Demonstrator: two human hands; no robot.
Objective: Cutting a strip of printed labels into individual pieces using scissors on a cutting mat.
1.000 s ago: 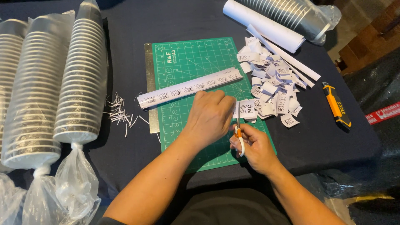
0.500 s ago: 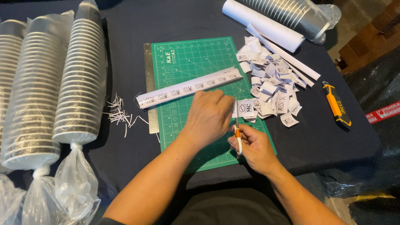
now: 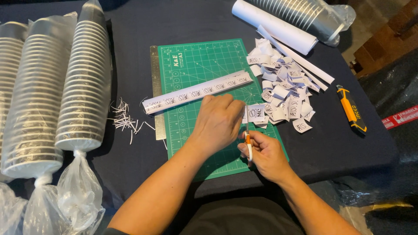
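Right hand (image 3: 265, 154) grips orange-handled scissors (image 3: 247, 137) at cutting mat's (image 3: 196, 65) right edge; left hand (image 3: 217, 122) pinches white printed label (image 3: 254, 112); mat's far half bare.

Small orange-handled scissors (image 3: 247, 141), blades pointing away, upright over green cutting mat's (image 3: 204, 61) right edge. Small printed white label piece (image 3: 256, 112) at blade tips, just off that edge, touching loose label pile (image 3: 285, 91).

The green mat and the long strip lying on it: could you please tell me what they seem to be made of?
The green mat looks like matte rubbery plastic, flat with a printed grid. The long strip looks like thin white paper with a slightly glossy face, curling at its edges.
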